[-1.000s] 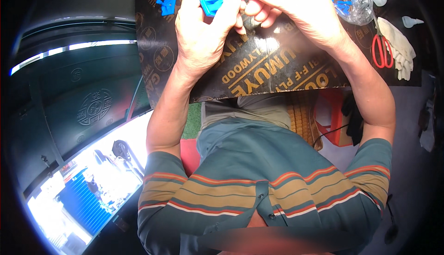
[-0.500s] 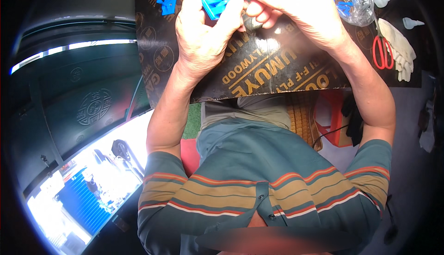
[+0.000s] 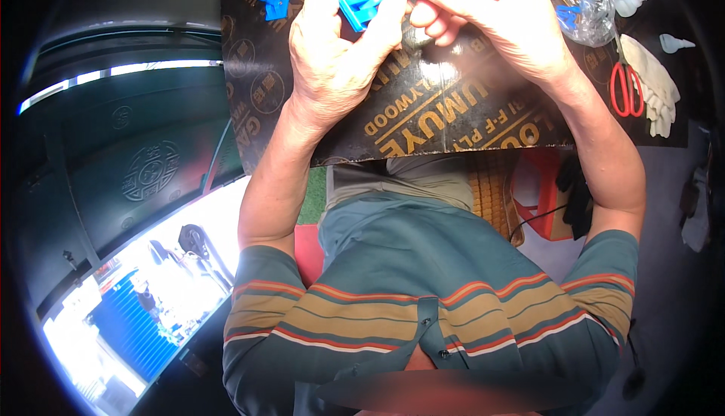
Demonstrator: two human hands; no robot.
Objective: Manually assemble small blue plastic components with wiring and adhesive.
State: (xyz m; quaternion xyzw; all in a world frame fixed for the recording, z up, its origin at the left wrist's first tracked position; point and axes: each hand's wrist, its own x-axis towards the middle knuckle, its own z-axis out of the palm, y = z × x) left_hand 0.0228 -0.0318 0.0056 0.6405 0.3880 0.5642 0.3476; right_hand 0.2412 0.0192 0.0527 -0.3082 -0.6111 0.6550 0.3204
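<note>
A blue plastic part [image 3: 359,10] with a flat, box-like end and a narrow arm is held up over the far side of the table. My left hand [image 3: 336,46] grips the box-like end between thumb and fingers. At the narrow arm's tip, my right hand [image 3: 483,8] pinches with thumb and forefinger, its other fingers curled beneath. What lies inside the right fingertips is hidden. Another small blue plastic part [image 3: 277,6] lies on the table, left of my left hand.
The dark printed plywood tabletop [image 3: 453,106] ends close to my lap. At the right lie a clear plastic bag [image 3: 593,16] with small parts, red-handled scissors [image 3: 625,90], pale gloves [image 3: 651,87] and two white nozzle-tipped pieces, one a small bottle [image 3: 630,3].
Both hands and the blue plastic part have shifted slightly to the right. The grip of each hand looks much the same.
</note>
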